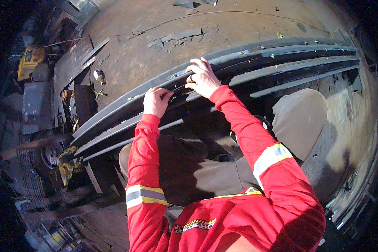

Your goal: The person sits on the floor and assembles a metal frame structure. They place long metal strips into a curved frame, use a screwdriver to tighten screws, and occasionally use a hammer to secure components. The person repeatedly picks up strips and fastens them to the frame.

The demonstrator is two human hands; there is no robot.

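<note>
Several long dark metal bars (126, 110) run side by side across the view, bowed by the lens, with small bolts (241, 53) along the far ones. At the middle of these bars, my left hand (154, 102) has its thumb and fingers pinched together. Whatever sits between those fingertips is small and dark, too hidden to name. A little farther right, my right hand (204, 79) curls its fingers over the far metal bar, with the thumb on the near side. A dark ring is on one of its fingers. Both sleeves are red with reflective bands.
Beyond the bars lies a brown worn metal surface (222, 25) with broken dark flakes (180, 37) and a thin cable (164, 24). A small bottle (99, 76) lies at left, near a yellow machine (30, 62). My bent knee (300, 122) is close to the bars at right.
</note>
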